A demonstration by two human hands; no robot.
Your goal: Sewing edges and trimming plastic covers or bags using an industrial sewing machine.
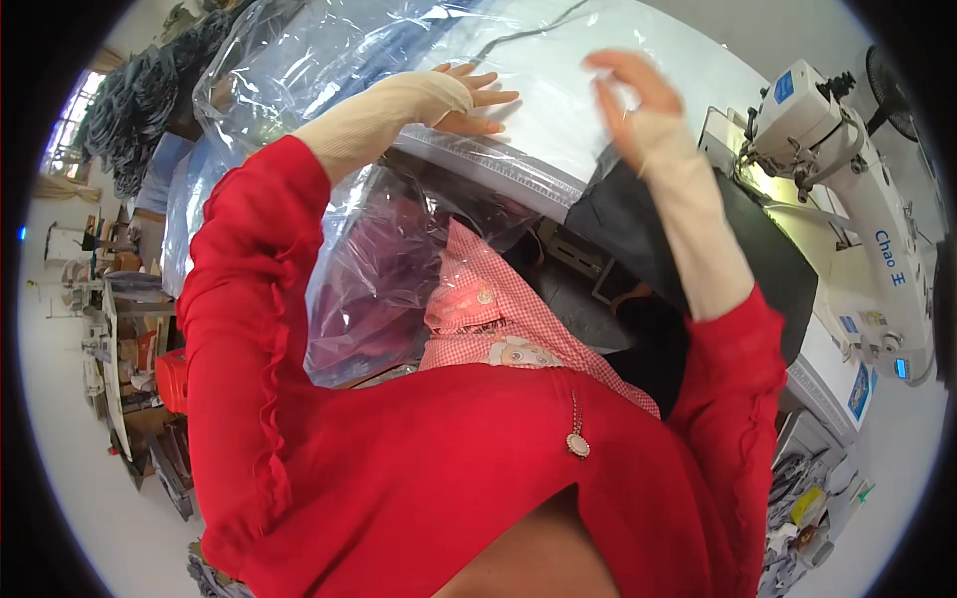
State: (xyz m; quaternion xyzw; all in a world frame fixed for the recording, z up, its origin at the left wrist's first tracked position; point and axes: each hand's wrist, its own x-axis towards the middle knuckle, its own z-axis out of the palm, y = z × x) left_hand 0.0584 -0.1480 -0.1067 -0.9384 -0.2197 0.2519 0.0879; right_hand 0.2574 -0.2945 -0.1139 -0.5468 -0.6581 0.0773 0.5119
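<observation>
My left hand [467, 100] lies with its fingers spread on the white tabletop [543, 85], at the edge of a large clear plastic sheet [289, 75]. Raised over the table to the right is my right hand [643, 105], slightly blurred. Its thumb and forefinger are curved and apart, with nothing visible between them. Beneath my right forearm a piece of black fabric [628, 214] hangs over the table's front edge. The plastic sheet also drapes down in front of the table, by my lap.
A white sewing machine [827, 145] stands on the right, its lamp lit, with a black fan [890, 95] behind it. Dark grey garments [150, 110] are heaped at the far left. A checked red apron [508, 299] covers my lap.
</observation>
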